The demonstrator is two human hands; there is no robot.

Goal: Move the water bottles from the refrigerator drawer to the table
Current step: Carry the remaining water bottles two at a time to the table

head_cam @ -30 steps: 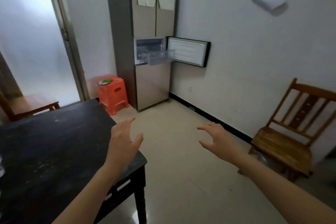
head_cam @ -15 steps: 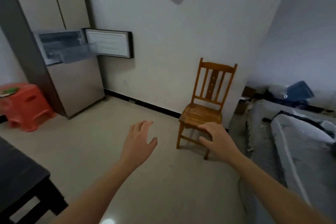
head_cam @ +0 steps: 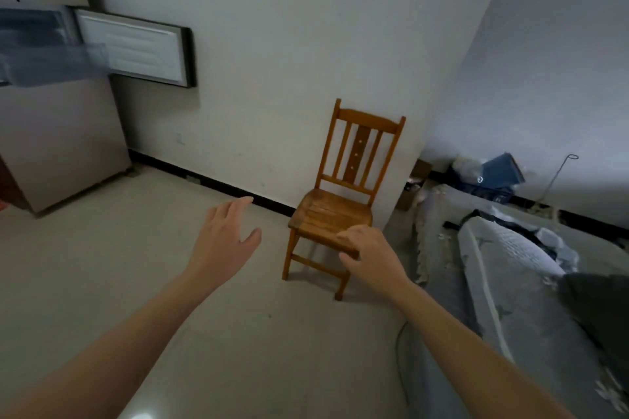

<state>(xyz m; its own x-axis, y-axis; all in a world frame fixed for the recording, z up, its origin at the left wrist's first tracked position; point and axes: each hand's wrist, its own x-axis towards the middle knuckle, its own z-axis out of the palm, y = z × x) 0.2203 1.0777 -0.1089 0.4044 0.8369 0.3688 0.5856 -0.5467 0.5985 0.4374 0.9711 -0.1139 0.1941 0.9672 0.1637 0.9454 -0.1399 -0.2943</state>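
The refrigerator (head_cam: 64, 133) stands at the far left, partly cut off by the frame edge. Its small middle door (head_cam: 136, 48) hangs open and a clear drawer (head_cam: 51, 65) is pulled out; I see no water bottle in it from here. My left hand (head_cam: 224, 241) is held out over the floor with fingers straight, holding nothing. My right hand (head_cam: 371, 255) hovers in front of the chair seat, fingers loosely bent and empty. The table is out of view.
A wooden chair (head_cam: 343, 194) stands against the wall corner ahead. A mattress with grey bedding (head_cam: 510, 265) lies on the floor at right, with bags and boxes (head_cam: 490, 177) behind it. Bare tiled floor (head_cam: 102, 265) spreads between me and the refrigerator.
My view has swung right: the table and the orange stool have left the frame, the refrigerator has slid to the left edge, the chair and mattress are now central. Both hands stay empty.
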